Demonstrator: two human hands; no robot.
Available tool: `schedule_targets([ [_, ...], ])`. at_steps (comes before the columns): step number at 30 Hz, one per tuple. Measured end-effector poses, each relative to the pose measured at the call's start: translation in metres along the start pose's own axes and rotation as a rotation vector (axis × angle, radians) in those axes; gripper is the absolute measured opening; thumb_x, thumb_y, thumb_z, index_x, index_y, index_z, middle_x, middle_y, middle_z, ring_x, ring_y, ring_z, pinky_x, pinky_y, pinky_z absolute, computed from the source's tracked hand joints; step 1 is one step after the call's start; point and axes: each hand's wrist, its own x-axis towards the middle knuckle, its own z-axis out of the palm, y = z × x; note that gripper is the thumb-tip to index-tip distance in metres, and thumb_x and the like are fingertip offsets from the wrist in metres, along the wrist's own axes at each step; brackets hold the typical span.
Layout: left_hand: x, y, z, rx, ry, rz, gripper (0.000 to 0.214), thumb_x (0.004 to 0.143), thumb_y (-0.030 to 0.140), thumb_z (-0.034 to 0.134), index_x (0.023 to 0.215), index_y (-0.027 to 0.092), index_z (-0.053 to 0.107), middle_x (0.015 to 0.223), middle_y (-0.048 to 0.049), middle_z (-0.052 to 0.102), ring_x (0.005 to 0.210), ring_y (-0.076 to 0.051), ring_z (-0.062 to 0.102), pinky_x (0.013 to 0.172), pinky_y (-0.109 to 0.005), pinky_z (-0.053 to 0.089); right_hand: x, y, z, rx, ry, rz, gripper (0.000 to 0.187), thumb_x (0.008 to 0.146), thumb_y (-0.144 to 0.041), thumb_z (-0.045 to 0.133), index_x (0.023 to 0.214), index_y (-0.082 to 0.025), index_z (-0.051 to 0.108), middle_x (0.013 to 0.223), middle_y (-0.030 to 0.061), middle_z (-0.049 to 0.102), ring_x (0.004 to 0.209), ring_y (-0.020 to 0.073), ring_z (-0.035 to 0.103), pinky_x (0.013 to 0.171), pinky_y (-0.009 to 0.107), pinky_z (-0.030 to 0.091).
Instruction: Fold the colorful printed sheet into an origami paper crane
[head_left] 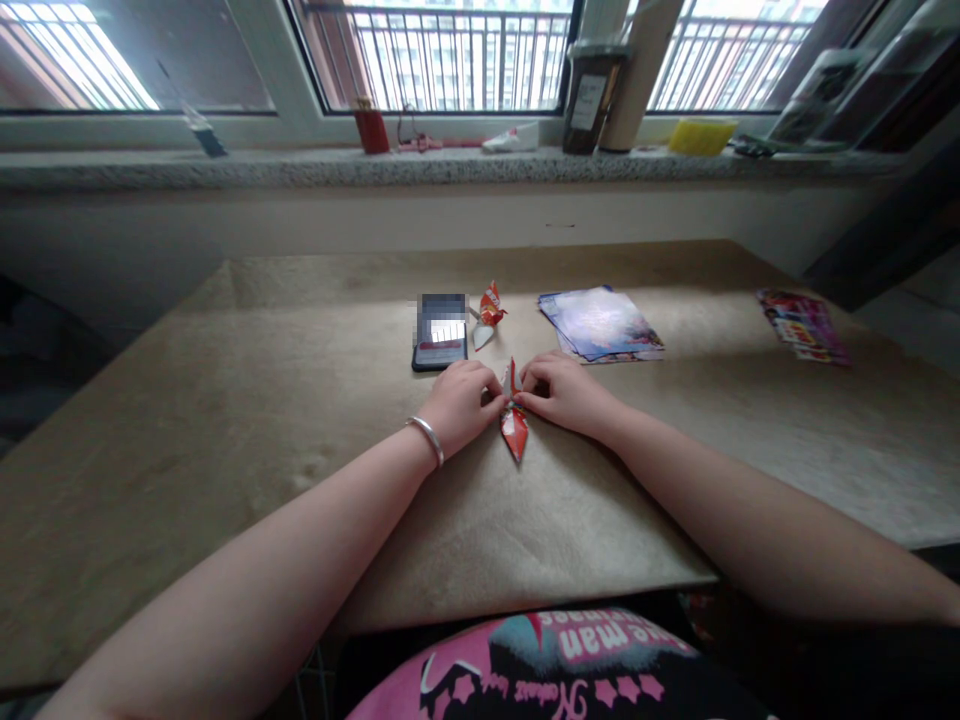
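Observation:
A narrow folded paper piece point(514, 432), red-orange and white with pointed ends, lies between my two hands on the table. My left hand point(466, 398) pinches its middle from the left, a silver bangle point(427, 440) on the wrist. From the opposite side, my right hand point(564, 394) has thumb and fingers closed on the same middle part. Just beyond my left hand lies a phone point(441, 335) with its screen lit. Beside the phone sits another folded red-and-white paper figure point(490, 308).
Patterned square paper sheets point(604, 322) are stacked beyond my right hand. Colourful printed packets or cards point(802, 325) lie far right. On the stone windowsill point(285, 172) stand a red bottle point(370, 128), a dark jar point(591, 100) and a yellow sponge-like block point(701, 136). The table's front edge is near my body.

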Motion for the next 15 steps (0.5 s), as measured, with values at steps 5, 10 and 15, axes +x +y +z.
schedule_targets([
  [5, -0.0032, 0.0029, -0.0028, 0.007, 0.042, -0.022, 0.013, 0.076, 0.025, 0.063, 0.084, 0.016, 0.058, 0.08, -0.0031, 0.062, 0.078, -0.018, 0.056, 0.071, -0.03, 0.045, 0.0015, -0.0011, -0.0029, 0.002, -0.022, 0.017, 0.017, 0.074, -0.022, 0.065, 0.06, -0.018, 0.056, 0.075, 0.0029, 0.066, 0.075, 0.0159, 0.056, 0.076, 0.031, 0.039],
  [10, -0.0066, 0.0031, -0.0059, 0.088, 0.005, 0.042, 0.013, 0.083, 0.027, 0.058, 0.092, 0.018, 0.063, 0.085, -0.0044, 0.064, 0.082, -0.018, 0.058, 0.073, -0.03, 0.045, 0.0027, 0.001, -0.0029, 0.029, -0.025, 0.058, 0.018, 0.073, -0.024, 0.066, 0.059, -0.017, 0.058, 0.074, 0.0024, 0.067, 0.072, 0.0148, 0.057, 0.073, 0.029, 0.039],
  [15, -0.006, -0.0005, -0.0047, 0.112, 0.012, 0.115, 0.017, 0.085, 0.029, 0.055, 0.086, 0.017, 0.067, 0.086, -0.0056, 0.065, 0.08, -0.017, 0.059, 0.073, -0.028, 0.046, 0.0031, 0.0016, -0.0024, 0.076, -0.021, 0.091, 0.02, 0.071, -0.023, 0.068, 0.056, -0.017, 0.057, 0.071, 0.0015, 0.067, 0.065, 0.0133, 0.057, 0.068, 0.027, 0.039],
])
